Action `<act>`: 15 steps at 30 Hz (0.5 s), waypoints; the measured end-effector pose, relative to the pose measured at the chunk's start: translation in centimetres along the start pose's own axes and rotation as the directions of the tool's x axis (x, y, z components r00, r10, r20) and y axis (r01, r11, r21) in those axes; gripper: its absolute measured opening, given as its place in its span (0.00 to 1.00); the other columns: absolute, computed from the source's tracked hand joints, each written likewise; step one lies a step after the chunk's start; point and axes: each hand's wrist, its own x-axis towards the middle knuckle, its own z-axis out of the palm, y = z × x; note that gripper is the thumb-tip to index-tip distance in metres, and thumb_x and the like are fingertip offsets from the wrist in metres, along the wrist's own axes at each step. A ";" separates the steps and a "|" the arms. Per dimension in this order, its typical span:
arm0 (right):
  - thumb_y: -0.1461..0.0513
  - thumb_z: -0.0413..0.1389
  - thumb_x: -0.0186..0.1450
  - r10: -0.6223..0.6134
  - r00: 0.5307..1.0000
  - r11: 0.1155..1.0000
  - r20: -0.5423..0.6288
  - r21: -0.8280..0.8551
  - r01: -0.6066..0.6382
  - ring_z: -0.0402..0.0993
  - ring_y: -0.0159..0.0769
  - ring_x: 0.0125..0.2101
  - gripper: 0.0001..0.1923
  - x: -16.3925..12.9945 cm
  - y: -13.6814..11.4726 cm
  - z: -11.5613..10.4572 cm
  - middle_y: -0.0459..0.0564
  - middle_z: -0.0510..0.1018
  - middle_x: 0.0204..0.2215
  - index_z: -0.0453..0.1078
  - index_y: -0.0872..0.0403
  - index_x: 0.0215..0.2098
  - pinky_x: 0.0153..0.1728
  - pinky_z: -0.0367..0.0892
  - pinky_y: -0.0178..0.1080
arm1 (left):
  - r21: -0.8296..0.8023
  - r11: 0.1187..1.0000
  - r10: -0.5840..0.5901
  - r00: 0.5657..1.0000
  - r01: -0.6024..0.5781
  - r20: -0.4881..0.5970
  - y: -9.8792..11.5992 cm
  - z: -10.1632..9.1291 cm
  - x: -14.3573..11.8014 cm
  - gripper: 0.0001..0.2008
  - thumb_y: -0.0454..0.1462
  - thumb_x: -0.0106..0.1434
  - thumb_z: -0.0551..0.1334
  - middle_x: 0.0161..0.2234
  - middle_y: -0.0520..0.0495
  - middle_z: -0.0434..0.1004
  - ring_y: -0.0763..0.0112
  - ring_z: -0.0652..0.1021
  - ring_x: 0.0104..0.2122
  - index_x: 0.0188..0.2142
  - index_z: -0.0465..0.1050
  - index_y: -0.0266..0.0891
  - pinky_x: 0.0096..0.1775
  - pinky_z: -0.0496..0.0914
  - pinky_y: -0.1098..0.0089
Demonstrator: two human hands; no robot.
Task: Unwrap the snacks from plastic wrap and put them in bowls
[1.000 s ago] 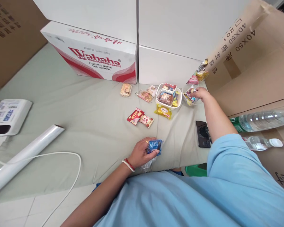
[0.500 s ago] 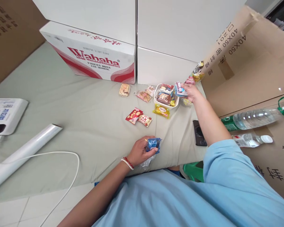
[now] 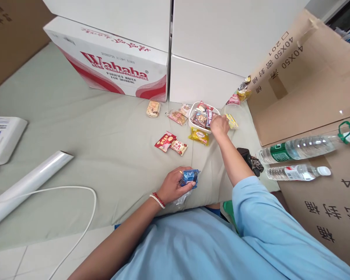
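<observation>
Left hand (image 3: 172, 187) has its grip clenched round a blue snack packet (image 3: 189, 177), low on the desk (image 3: 105, 132). Right hand (image 3: 220, 125) sits at the white bowl (image 3: 194, 107) of snacks, pinching a packet (image 3: 209, 117) at its rim.

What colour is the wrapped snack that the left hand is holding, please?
Blue: the snack packet in the left hand has a shiny blue wrapper, seen in the head view.

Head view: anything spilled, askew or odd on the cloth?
Snack packets lie loose outside the white tub: a yellow one against its near side, a red pair further out. Two water bottles lie on their sides on cardboard. The left hand grips a blue packet; the right hand is at the tub.
</observation>
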 end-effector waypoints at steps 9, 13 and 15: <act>0.47 0.43 0.77 0.077 0.996 0.988 -0.047 -0.129 -0.082 0.71 0.55 0.59 0.25 6.0 4.9 -6.6 0.65 0.76 0.55 0.70 0.54 0.58 0.60 0.66 0.53 | -0.008 1.000 -0.008 1.000 0.008 0.002 0.1 0.0 -0.1 0.12 0.44 0.65 0.66 0.47 0.41 0.83 0.61 0.82 0.45 0.44 0.77 0.40 0.49 0.77 0.61; 0.53 0.70 0.59 0.183 0.976 0.966 0.116 -0.204 -0.157 0.74 0.59 0.56 0.30 8.9 7.9 -6.7 0.70 0.78 0.53 0.73 0.59 0.54 0.57 0.68 0.54 | 0.003 1.000 -0.024 1.000 0.024 -0.001 0.0 0.0 -0.1 0.12 0.44 0.65 0.66 0.47 0.42 0.83 0.62 0.82 0.45 0.44 0.76 0.41 0.49 0.77 0.61; 0.55 0.75 0.52 0.199 0.961 0.963 0.193 -0.222 -0.155 0.76 0.58 0.55 0.36 9.8 8.5 -5.6 0.70 0.78 0.53 0.73 0.61 0.54 0.56 0.70 0.52 | 0.010 1.000 -0.026 1.000 0.026 0.004 0.0 0.1 -0.1 0.12 0.44 0.65 0.66 0.47 0.42 0.83 0.61 0.82 0.45 0.43 0.76 0.40 0.49 0.77 0.61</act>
